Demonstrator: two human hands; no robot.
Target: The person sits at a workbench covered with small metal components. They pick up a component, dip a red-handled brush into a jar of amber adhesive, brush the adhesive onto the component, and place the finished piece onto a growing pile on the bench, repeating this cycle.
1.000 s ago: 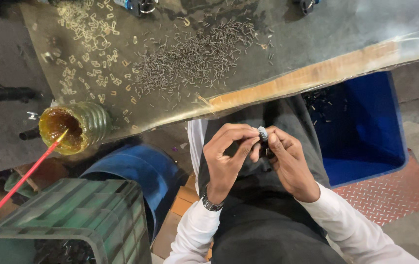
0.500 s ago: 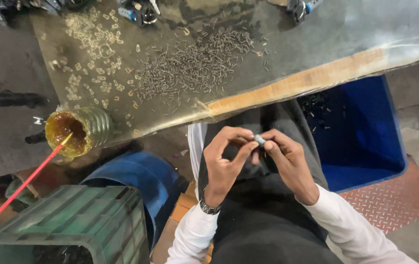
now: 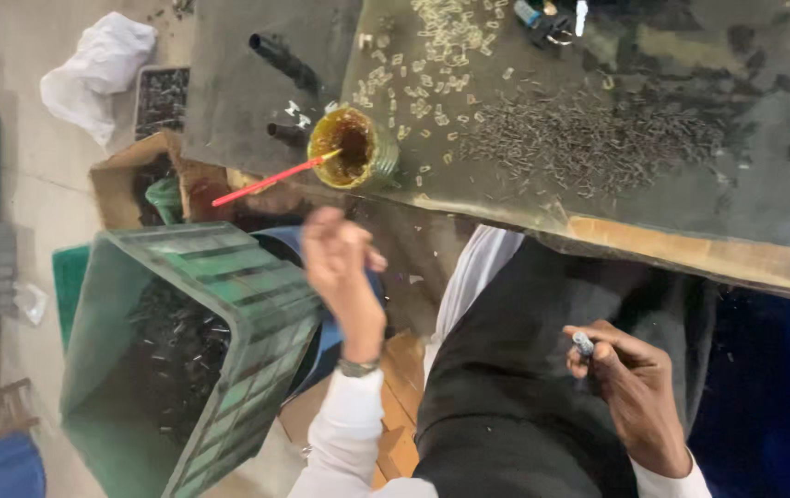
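Observation:
My right hand (image 3: 630,383) rests over my dark apron and pinches a small grey metal part (image 3: 583,344) between thumb and fingers. My left hand (image 3: 340,263) is raised out to the left, over the rim of a green plastic crate (image 3: 229,304), with its fingers curled; I cannot see anything in it. The crate holds a heap of small dark metal parts (image 3: 169,355). Just beyond my left hand, a glass jar (image 3: 351,148) of amber liquid with a red stick (image 3: 261,183) in it stands at the bench edge.
The worn bench top (image 3: 690,212) carries a spread of small dark pins (image 3: 589,138) and light clips (image 3: 441,46). A blue bin (image 3: 782,397) sits at right. A white bag (image 3: 100,65), a cardboard box (image 3: 128,180) and a tray of parts (image 3: 160,97) lie on the floor.
My hands were together in my lap on the small part. My left hand has swung out left over the green crate, and the view has turned left; my right hand keeps the part.

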